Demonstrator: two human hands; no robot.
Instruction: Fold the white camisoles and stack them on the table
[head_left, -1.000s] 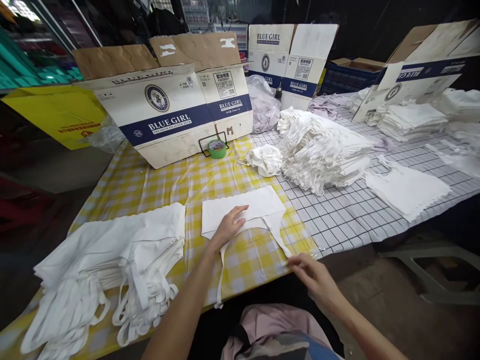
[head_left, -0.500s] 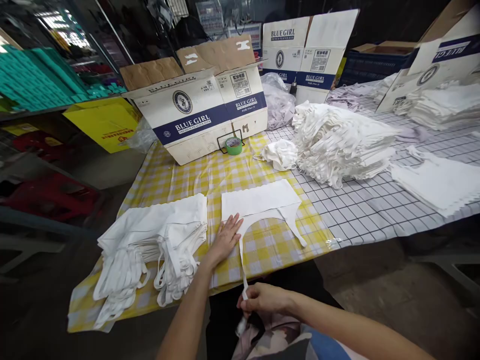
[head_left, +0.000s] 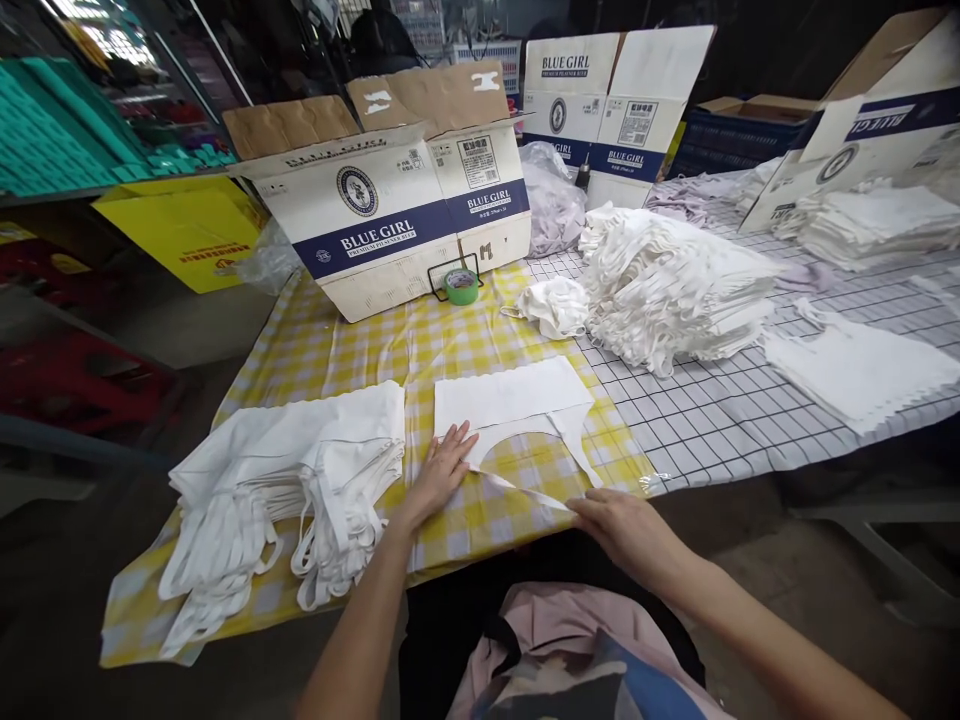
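A white garment piece point(head_left: 514, 392), cut like a camisole top, lies flat on the yellow checked cloth. My left hand point(head_left: 442, 470) rests on its lower left corner, fingers stretched out and palm down. From that corner a thin white strap point(head_left: 521, 488) runs taut to the right. My right hand point(head_left: 611, 520) pinches the strap's far end near the table's front edge. Left of my left hand lies a stack of similar white garments point(head_left: 360, 425), their straps hanging toward the front edge.
A Blue Girl carton point(head_left: 390, 235) stands at the back, with a roll of green tape point(head_left: 461, 287) before it. A large white garment pile point(head_left: 675, 285) and a flat stack point(head_left: 862, 365) lie on the grid cloth to the right. A crumpled white piece point(head_left: 553, 306) sits near the pile.
My right hand has moved up and right from above my lap, swinging the strap from hanging down to stretched across the cloth. My left hand stays on the garment's corner.
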